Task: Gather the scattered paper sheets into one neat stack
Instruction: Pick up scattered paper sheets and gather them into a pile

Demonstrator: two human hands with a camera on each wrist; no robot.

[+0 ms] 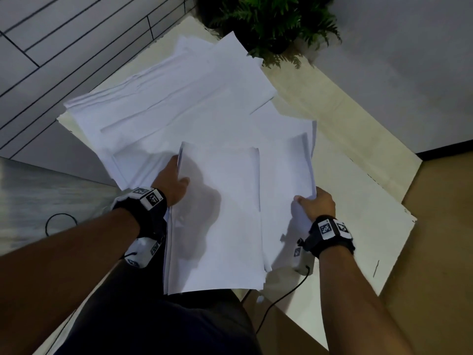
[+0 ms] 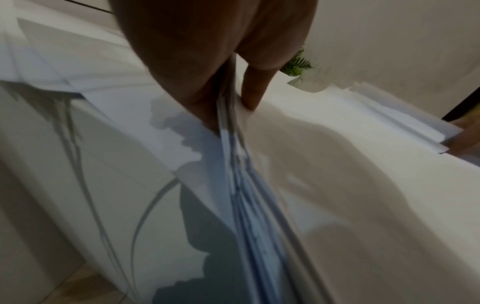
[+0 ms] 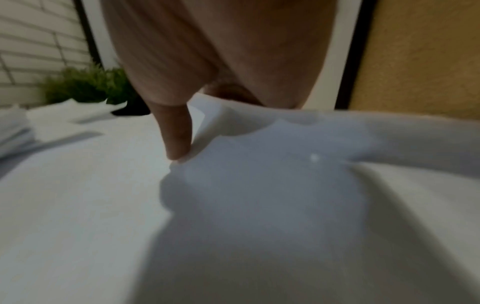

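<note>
Gathered stack (image 1: 217,221) sits nearest, hanging off the near edge of the surface (image 1: 358,190) over the lap. Left hand (image 1: 171,181) grips its left edge: thumb on top, fingers (image 2: 207,115) curled underneath, sheet edges fanned out just below them in the wrist view. Right hand (image 1: 316,204) pinches a smaller bunch of sheets (image 1: 289,180) at its near right corner, thumb (image 3: 176,139) on top, the rest of the fingers hidden under the paper; bunch overlaps the stack's right side, not squared to it. Loose sheets (image 1: 179,98) lie spread beyond both sets of fingers, overlapping at odd angles, far corners near the plant (image 1: 271,21). Looks mid-task: partial stack built, most sheets not yet collected. Risks: stack is mostly unsupported and held at one edge, so the lower sheets could slip out and drop to the floor. Edges under the left fingers are already staggered, so merging the right bunch now likely locks in the skew. One-corner pinch could crease or tear the right bunch.
</note>
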